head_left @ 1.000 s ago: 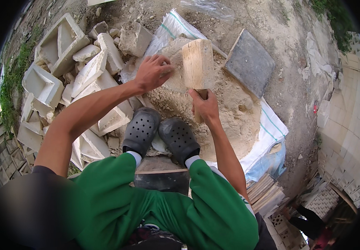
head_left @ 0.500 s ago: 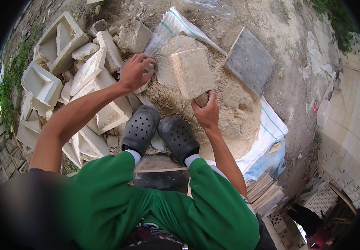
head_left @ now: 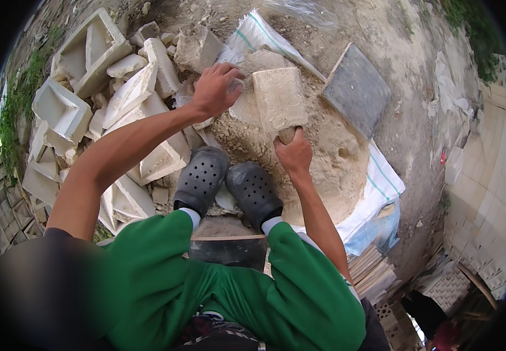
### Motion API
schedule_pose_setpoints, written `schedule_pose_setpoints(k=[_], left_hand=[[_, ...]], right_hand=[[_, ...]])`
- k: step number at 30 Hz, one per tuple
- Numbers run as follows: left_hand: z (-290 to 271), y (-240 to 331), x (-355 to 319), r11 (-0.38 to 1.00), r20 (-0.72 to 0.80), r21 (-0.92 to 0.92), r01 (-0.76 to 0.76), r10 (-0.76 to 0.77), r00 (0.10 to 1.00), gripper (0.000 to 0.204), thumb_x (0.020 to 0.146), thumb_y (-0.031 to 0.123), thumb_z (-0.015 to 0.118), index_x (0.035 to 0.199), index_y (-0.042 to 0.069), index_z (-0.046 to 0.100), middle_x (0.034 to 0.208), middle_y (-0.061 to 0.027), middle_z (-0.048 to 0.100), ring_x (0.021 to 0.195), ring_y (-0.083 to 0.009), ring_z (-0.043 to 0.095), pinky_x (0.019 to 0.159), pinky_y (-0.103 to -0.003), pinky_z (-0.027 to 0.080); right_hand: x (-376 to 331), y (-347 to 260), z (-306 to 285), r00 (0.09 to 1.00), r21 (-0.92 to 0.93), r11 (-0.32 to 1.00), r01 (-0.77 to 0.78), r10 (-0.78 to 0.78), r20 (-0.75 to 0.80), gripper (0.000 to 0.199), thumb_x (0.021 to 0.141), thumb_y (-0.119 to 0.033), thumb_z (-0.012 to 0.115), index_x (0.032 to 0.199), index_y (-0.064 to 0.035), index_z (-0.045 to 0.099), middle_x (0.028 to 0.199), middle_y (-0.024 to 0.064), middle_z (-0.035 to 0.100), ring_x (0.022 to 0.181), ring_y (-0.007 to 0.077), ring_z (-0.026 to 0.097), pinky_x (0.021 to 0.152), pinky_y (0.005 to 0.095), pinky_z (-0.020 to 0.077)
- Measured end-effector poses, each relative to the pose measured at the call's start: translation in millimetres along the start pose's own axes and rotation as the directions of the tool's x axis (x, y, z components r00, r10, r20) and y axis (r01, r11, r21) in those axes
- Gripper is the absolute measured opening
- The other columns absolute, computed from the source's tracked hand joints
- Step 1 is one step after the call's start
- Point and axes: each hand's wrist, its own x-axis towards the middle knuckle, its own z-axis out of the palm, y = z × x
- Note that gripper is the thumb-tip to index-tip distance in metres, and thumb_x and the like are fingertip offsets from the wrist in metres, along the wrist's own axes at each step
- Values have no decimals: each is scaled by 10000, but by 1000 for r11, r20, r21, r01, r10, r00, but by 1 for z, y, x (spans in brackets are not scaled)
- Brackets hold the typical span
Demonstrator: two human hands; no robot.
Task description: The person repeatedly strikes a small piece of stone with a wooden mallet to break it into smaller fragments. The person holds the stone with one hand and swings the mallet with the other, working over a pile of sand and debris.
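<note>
A dusty mallet (head_left: pixel 279 99) with a thick, block-shaped head and a short handle is in my right hand (head_left: pixel 294 154). My fingers wrap around the handle, and the head points away from me. To its left, my left hand (head_left: pixel 219 89) hovers with bent, spread fingers and nothing in it. Beneath the mallet lies a flat, dusty stone slab (head_left: pixel 244 111), partly covered by the mallet head. Around the slab, pale crushed powder (head_left: pixel 329 169) is heaped on a white woven sack (head_left: pixel 384 175) with green stripes.
Broken cream-coloured moulded pieces (head_left: pixel 127 96) pile up at the left. A square grey slab (head_left: pixel 358 88) rests on the sack's right edge. My dark clogs (head_left: pixel 203 178) stand at the near edge of the powder. Stacked flat pieces (head_left: pixel 371 268) are at lower right.
My right hand has closed more fully around the mallet's handle, and the mallet has shifted right. My left hand has moved right and away from me, closer to the mallet head.
</note>
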Motion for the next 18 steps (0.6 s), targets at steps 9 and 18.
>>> schedule_pose_setpoints(k=[9, 18], left_hand=[[10, 2, 8, 997, -53, 57, -47, 50, 997, 240, 878, 209, 695, 1103, 125, 691, 1158, -59, 633, 1130, -266, 583, 973, -408, 430], [9, -3, 6, 995, -12, 84, -53, 54, 998, 241, 892, 222, 688, 1114, 126, 687, 1168, -57, 631, 1131, -255, 582, 964, -402, 424]], right_hand=[[-3, 5, -7, 904, 371, 853, 367, -232, -360, 604, 824, -297, 789, 1291, 6, 555, 947, 274, 723, 917, 472, 697, 778, 477, 564], [10, -10, -11, 995, 140, 987, -85, 76, 69, 565, 791, -346, 779, 1162, 49, 621, 986, 291, 716, 936, 467, 694, 820, 472, 543]])
